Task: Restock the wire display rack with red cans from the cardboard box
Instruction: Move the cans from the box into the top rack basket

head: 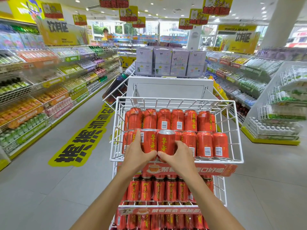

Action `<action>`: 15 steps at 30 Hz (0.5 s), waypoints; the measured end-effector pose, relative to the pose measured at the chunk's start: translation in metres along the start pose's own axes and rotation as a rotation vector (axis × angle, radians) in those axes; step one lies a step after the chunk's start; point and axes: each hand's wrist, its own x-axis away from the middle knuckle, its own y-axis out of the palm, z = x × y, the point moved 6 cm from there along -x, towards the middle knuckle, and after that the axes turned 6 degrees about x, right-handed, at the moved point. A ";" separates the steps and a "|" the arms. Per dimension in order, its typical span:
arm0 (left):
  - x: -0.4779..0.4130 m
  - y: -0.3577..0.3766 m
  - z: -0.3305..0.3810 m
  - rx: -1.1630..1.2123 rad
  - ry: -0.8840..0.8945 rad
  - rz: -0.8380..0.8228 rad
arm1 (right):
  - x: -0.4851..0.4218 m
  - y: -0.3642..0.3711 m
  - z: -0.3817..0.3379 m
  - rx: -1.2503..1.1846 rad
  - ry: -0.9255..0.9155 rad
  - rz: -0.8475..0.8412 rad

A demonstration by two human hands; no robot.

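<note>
Left hand (138,154), right hand (180,155) each gripping a red cylindrical metal can (166,143) | likely seating both in white wire rack (216,161), near-left | next: releasing upright.

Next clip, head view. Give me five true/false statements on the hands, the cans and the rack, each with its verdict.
1. The left hand grips one can and the right hand grips a second can. True.
2. The top basket holds no other cans. False: two rows of red cans stand in it.
3. The rack is made of black wire. False: the wire is white.
4. The shelf below is stocked with red cans. True.
5. The two gripped cans are at the basket's far right end. False: they are at the front, left of the middle.
</note>
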 end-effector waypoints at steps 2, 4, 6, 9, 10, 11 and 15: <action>-0.001 0.000 -0.002 -0.013 -0.017 -0.020 | -0.001 0.000 -0.001 0.035 -0.011 -0.027; -0.003 -0.001 -0.002 0.054 -0.019 -0.021 | -0.003 -0.002 -0.003 0.019 -0.001 -0.048; -0.004 -0.006 -0.001 0.097 -0.019 0.011 | -0.005 -0.006 -0.007 -0.006 -0.005 -0.051; -0.008 -0.020 0.001 0.100 -0.052 0.087 | -0.010 -0.020 -0.011 -0.041 -0.022 -0.012; -0.010 -0.026 0.004 0.093 -0.046 0.121 | -0.012 -0.026 -0.013 -0.052 -0.028 0.016; -0.013 -0.033 0.008 0.094 -0.040 0.150 | -0.015 -0.033 -0.015 -0.067 -0.033 0.047; -0.027 -0.059 0.032 0.127 0.027 0.217 | -0.031 -0.054 -0.025 -0.136 -0.061 0.140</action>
